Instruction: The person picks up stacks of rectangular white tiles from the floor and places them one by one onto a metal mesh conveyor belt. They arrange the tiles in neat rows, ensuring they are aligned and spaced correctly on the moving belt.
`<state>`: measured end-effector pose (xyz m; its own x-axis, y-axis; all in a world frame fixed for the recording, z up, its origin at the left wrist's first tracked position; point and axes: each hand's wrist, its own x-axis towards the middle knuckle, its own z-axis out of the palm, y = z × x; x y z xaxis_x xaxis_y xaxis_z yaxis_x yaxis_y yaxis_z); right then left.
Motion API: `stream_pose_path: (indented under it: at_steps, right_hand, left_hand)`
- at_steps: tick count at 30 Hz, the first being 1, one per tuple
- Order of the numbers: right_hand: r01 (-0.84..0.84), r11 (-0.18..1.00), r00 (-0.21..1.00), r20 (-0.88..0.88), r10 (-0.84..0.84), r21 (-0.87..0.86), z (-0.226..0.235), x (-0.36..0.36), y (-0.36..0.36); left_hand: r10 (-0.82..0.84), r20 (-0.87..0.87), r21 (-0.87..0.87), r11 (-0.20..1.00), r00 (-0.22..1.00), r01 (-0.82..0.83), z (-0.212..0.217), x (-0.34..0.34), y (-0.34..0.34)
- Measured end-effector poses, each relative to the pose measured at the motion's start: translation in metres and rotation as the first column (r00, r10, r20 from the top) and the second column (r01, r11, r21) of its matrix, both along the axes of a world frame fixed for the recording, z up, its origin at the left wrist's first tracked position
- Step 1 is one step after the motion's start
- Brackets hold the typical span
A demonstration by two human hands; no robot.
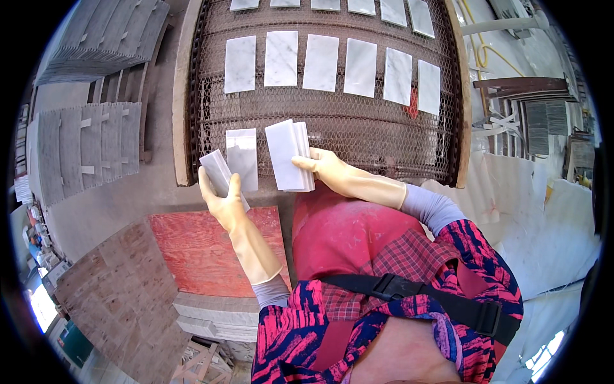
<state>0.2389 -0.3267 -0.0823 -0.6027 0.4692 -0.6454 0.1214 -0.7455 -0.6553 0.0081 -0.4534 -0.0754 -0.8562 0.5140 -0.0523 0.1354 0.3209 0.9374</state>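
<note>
Across the wire-mesh conveyor belt (384,142), 2 rows of 6 white marble tiles (320,62) are being carried flat, the farther being cut off by the view's edge. In the nearest row, apparently just being started, only 1 tile (242,157) is being supported. Not yet laid, a tile stack (282,157) is being clasped by the gloved right hand (329,171); a tilted marble piece (216,169) is being pinched by the left hand (225,208).

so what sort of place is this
Probably a stone or tile workshop: white, grey-veined tiles lie in rows on what looks like a wire-mesh conveyor, and tall grey stacks, apparently of slabs or tiles, stand off to the left.
</note>
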Motion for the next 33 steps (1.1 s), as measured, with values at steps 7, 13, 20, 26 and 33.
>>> stream_pose_path:
  at_steps: [7, 13, 20, 26, 33]
  right_hand:
    - [0.081, 0.997, 0.997, 0.010, -0.081, 0.006, 0.003, 0.006, -0.008]
    - [0.234, 0.968, 0.970, 0.048, -0.239, 0.092, 0.012, 0.042, -0.020]
    - [0.297, 0.940, 0.938, 0.131, -0.319, 0.166, -0.008, 0.059, -0.017]
    - [0.381, 0.905, 0.909, 0.102, -0.404, 0.191, -0.008, 0.079, -0.018]
    - [0.404, 0.871, 0.884, 0.124, -0.450, 0.281, -0.035, 0.141, -0.017]
  left_hand:
    - [-0.061, 0.056, 0.052, 0.997, 0.997, 0.058, 0.006, -0.008, -0.003]
    - [-0.086, 0.119, 0.102, 0.992, 0.989, 0.074, 0.023, -0.011, -0.003]
    - [-0.107, 0.109, 0.083, 0.992, 0.988, 0.099, 0.042, 0.005, 0.004]
    - [-0.133, 0.085, 0.134, 0.984, 0.987, 0.121, 0.047, 0.032, 0.001]
    - [-0.193, 0.110, 0.064, 0.980, 0.975, 0.187, 0.070, 0.090, 0.000]
